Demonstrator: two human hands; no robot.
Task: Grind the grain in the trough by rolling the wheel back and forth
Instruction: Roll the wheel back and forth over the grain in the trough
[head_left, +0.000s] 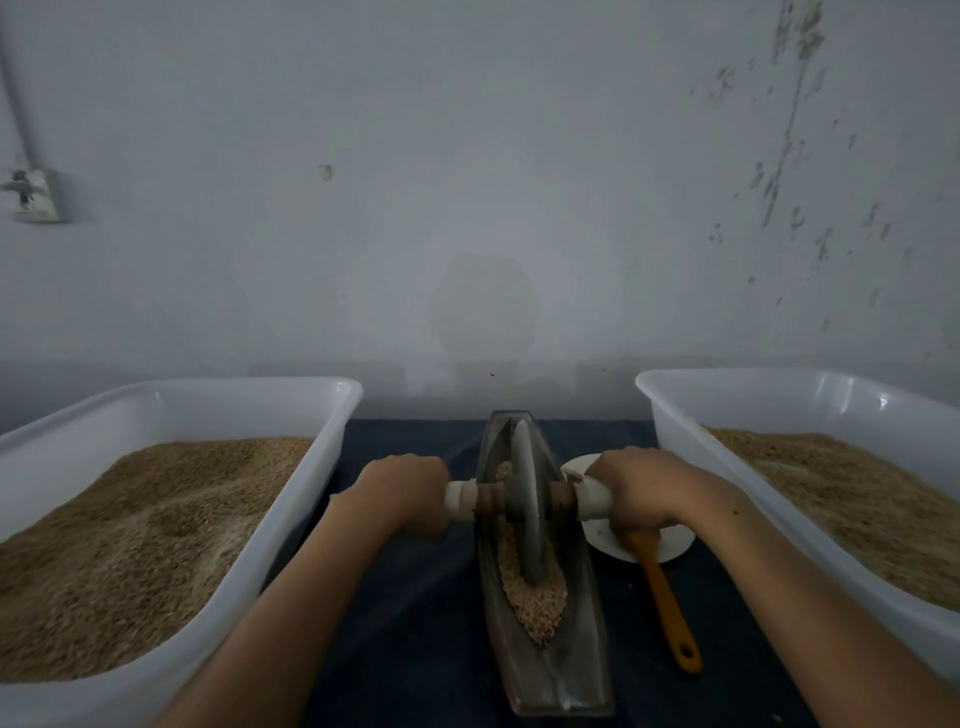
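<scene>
Left hand (402, 491) and right hand (636, 493) each clamp a white axle handle (460, 500), keeping the grey metal disc wheel (524, 499) upright in the narrow boat-shaped metal trough (545, 660) over tan grain (537, 605), mid-counter.

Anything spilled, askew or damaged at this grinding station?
Nothing spilled or broken. The wheel sits in the trough, both hands on its axle handles. Only oddity: the right hand hangs over the orange spatula lying on a white plate.
</scene>
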